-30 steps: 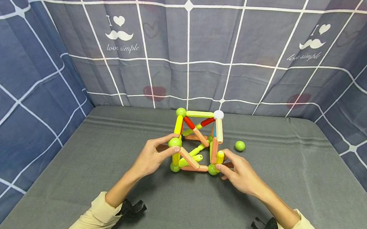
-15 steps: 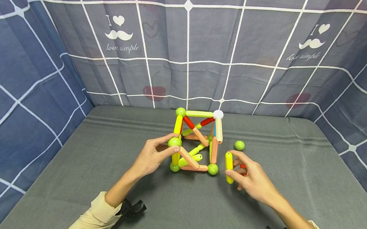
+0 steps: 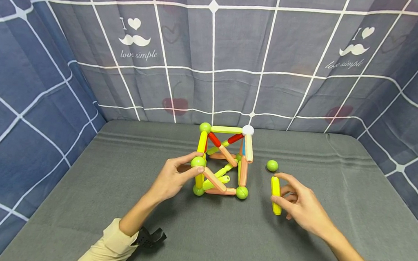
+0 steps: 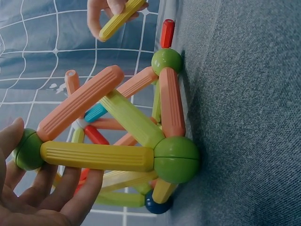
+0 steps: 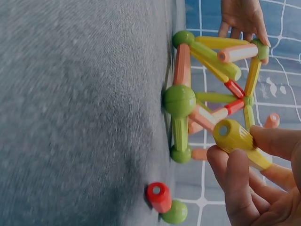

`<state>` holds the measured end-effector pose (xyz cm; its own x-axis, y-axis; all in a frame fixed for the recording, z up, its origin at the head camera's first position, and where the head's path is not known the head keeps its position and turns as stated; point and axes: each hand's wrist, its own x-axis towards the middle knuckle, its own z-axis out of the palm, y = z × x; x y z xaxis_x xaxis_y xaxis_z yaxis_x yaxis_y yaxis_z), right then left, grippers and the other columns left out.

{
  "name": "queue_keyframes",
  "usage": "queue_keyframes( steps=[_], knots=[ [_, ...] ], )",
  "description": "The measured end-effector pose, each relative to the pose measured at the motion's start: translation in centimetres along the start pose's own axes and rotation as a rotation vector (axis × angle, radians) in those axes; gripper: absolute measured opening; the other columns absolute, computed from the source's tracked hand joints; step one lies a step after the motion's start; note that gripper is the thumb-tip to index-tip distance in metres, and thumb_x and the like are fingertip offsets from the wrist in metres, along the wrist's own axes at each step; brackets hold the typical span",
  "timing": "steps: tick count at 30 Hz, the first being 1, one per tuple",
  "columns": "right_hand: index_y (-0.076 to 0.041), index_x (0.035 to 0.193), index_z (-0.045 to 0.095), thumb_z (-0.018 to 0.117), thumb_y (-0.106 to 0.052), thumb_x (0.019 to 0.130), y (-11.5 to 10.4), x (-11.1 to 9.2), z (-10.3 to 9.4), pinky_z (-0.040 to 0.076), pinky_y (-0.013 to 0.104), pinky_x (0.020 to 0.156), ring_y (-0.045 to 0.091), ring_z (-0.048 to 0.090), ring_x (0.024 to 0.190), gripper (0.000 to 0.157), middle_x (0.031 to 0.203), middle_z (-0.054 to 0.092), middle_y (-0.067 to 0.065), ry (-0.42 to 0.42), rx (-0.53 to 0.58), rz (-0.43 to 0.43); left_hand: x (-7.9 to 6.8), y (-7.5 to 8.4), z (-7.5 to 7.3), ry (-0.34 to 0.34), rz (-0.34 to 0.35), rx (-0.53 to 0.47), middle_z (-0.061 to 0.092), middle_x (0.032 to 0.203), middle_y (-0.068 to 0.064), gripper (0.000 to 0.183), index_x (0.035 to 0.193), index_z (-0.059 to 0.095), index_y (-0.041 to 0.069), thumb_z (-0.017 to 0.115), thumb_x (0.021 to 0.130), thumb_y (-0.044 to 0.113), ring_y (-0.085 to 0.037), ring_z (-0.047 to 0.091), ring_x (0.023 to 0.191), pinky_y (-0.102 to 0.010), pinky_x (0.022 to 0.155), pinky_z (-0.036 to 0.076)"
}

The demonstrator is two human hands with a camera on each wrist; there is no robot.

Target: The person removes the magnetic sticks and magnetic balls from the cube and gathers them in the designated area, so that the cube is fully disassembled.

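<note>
A cube-like frame of magnetic sticks and balls stands on the table. My left hand (image 3: 173, 179) pinches the green ball (image 3: 198, 161) at its upper front left corner, thumb and fingers around it. From that ball a pink stick (image 3: 215, 180) slopes down to the right with its far end free. My right hand (image 3: 304, 205) holds a yellow stick (image 3: 276, 196) between thumb and fingertips, right of the frame and apart from it. In the right wrist view one end of this yellow stick (image 5: 233, 135) faces the camera. A green ball (image 3: 241, 193) sits at the frame's lower front right corner.
A loose green ball (image 3: 272, 165) lies right of the frame, beyond my right hand. Near it in the right wrist view lies a red stick (image 5: 159, 197), hidden in the head view. A white ball (image 3: 247, 130) tops the frame's back right corner. A patterned curtain (image 3: 237, 46) stands behind the table.
My right hand has drawn the yellow stick away from the frame's lower right ball and moved it to the right. My left hand has stayed on its green ball.
</note>
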<state>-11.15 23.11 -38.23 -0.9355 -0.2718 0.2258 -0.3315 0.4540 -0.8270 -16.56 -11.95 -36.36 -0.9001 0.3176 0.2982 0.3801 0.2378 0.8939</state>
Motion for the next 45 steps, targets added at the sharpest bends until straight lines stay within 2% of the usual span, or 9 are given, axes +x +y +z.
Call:
queue_keyframes(
  steps=[4, 8, 16, 23, 31, 45],
  knots=[
    [-0.011, 0.132, 0.052, 0.075, -0.009, 0.089, 0.5, -0.7, -0.4, 0.049, 0.034, 0.044, 0.017, 0.059, 0.051, 0.049, 0.088, 0.061, 0.008, -0.047, -0.023, 0.05, 0.0, 0.0, 0.0, -0.002, 0.0, -0.002, 0.071, 0.109, -0.008, 0.042, 0.132, 0.062, 0.004, 0.071, 0.093, 0.016, -0.02, 0.068, 0.087, -0.029, 0.076, 0.052],
    [-0.006, 0.129, 0.051, 0.076, -0.012, 0.088, 0.8, -1.5, -0.4, 0.049, 0.033, 0.044, 0.013, 0.055, 0.046, 0.048, 0.092, 0.057, 0.01, -0.129, -0.043, 0.091, 0.1, -0.1, 0.1, -0.002, -0.004, 0.001, 0.071, 0.109, -0.007, 0.043, 0.133, 0.062, 0.005, 0.071, 0.093, 0.017, -0.02, 0.069, 0.087, -0.029, 0.076, 0.052],
    [-0.004, 0.123, 0.053, 0.076, -0.018, 0.088, 1.1, -2.7, -0.4, 0.048, 0.031, 0.045, 0.012, 0.054, 0.043, 0.045, 0.084, 0.058, 0.004, -0.24, -0.075, 0.123, 0.0, -0.1, 0.0, 0.003, -0.006, 0.004, 0.071, 0.107, -0.006, 0.043, 0.133, 0.062, 0.007, 0.071, 0.093, 0.018, -0.019, 0.069, 0.088, -0.029, 0.076, 0.051],
    [0.001, 0.123, 0.055, 0.078, -0.017, 0.086, 1.9, -2.8, -0.5, 0.049, 0.031, 0.043, 0.011, 0.053, 0.043, 0.047, 0.082, 0.055, 0.005, -0.256, -0.098, 0.156, 0.0, -0.1, 0.0, 0.001, -0.012, 0.003, 0.071, 0.108, -0.007, 0.043, 0.134, 0.062, 0.008, 0.071, 0.093, 0.019, -0.02, 0.068, 0.088, -0.029, 0.075, 0.051],
    [0.001, 0.12, 0.059, 0.078, -0.021, 0.086, 2.2, -2.8, -0.5, 0.046, 0.028, 0.041, 0.005, 0.05, 0.048, 0.045, 0.077, 0.055, -0.001, -0.251, -0.153, 0.134, 0.0, -0.1, 0.0, 0.0, -0.006, -0.004, 0.071, 0.109, -0.007, 0.043, 0.133, 0.062, 0.006, 0.071, 0.093, 0.018, -0.022, 0.069, 0.088, -0.029, 0.076, 0.051],
    [0.002, 0.123, 0.058, 0.074, -0.02, 0.09, 2.2, -2.8, -0.5, 0.046, 0.03, 0.04, 0.009, 0.052, 0.042, 0.044, 0.076, 0.055, 0.001, -0.268, -0.128, 0.148, -0.1, 0.0, 0.0, 0.001, -0.005, -0.002, 0.07, 0.109, -0.007, 0.043, 0.134, 0.062, 0.008, 0.071, 0.093, 0.018, -0.02, 0.068, 0.088, -0.03, 0.076, 0.051]
  ],
)
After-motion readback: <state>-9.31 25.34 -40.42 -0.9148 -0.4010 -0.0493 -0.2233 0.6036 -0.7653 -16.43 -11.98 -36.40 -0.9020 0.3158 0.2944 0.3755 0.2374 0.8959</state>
